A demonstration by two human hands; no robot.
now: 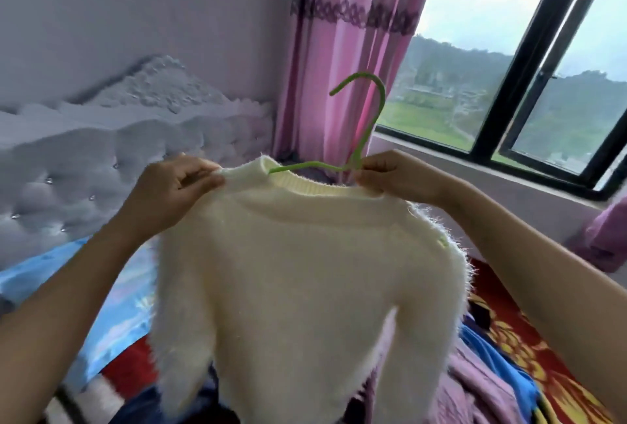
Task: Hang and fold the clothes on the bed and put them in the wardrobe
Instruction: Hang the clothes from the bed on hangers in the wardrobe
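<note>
A fluffy cream sweater (305,281) hangs in the air in front of me, its front facing away. A green hanger (368,118) pokes out of the ribbed collar, hook upward; its arms lie mostly inside the sweater, and one green tip shows through the knit at the right shoulder. My left hand (169,186) pinches the collar's left edge. My right hand (390,174) grips the collar's right side together with the hanger's neck.
Below lies the bed (529,349) with a red patterned blanket and a heap of blue and purple clothes (475,386). A tufted grey headboard (84,169) stands at left. A pink curtain (339,50) and a window (509,67) are behind the sweater.
</note>
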